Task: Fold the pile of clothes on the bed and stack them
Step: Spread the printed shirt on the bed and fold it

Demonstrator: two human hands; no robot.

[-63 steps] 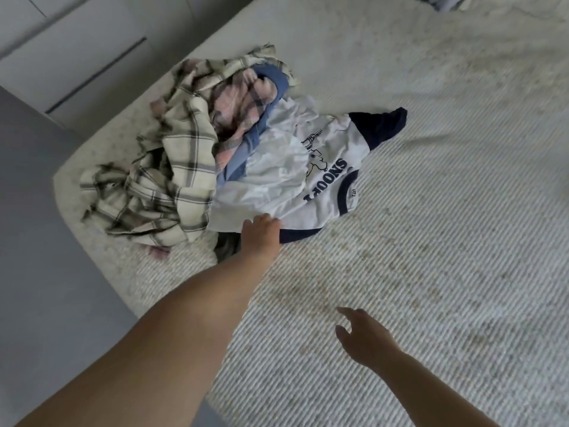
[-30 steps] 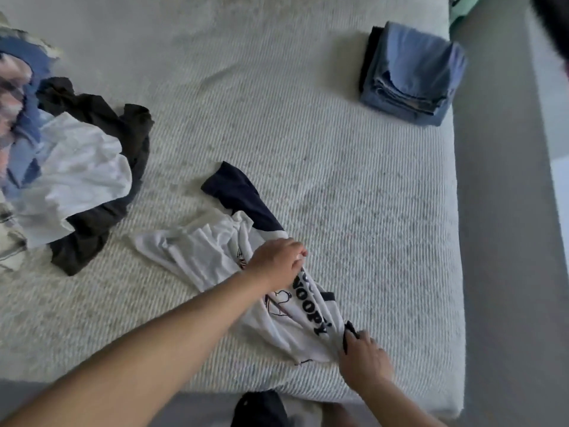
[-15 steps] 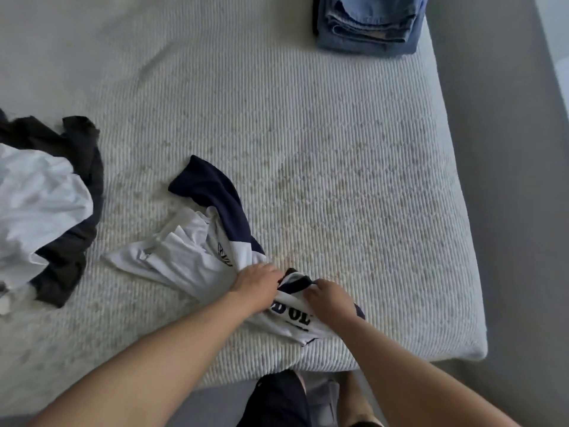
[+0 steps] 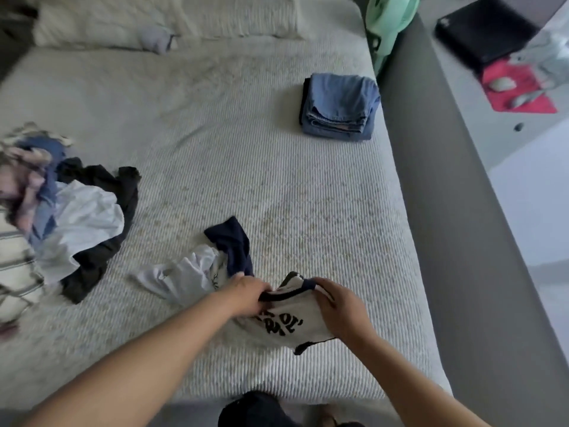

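A white T-shirt with navy sleeves and dark lettering (image 4: pixel 286 322) lies crumpled near the front edge of the bed (image 4: pixel 277 186). My left hand (image 4: pixel 246 295) grips its cloth by the navy collar trim. My right hand (image 4: pixel 340 306) grips the collar edge just to the right, and the stretch between the two hands is raised a little. One navy sleeve (image 4: pixel 232 245) trails toward the back left. A loose pile of clothes (image 4: pixel 70 217) sits at the left edge. Folded blue jeans (image 4: pixel 338 107) form a stack at the back right.
Pillows (image 4: pixel 166 20) lie along the head of the bed. A grey bed frame (image 4: pixel 455 211) runs down the right side. Beyond it the floor holds a black case (image 4: pixel 486 29) and a red mat (image 4: pixel 517 87). A mint green object (image 4: pixel 391 16) stands at the back right corner.
The white T-shirt was pulled from the pile to the front of the bed. My right hand joined my left at its collar, and both now lift the cloth slightly.
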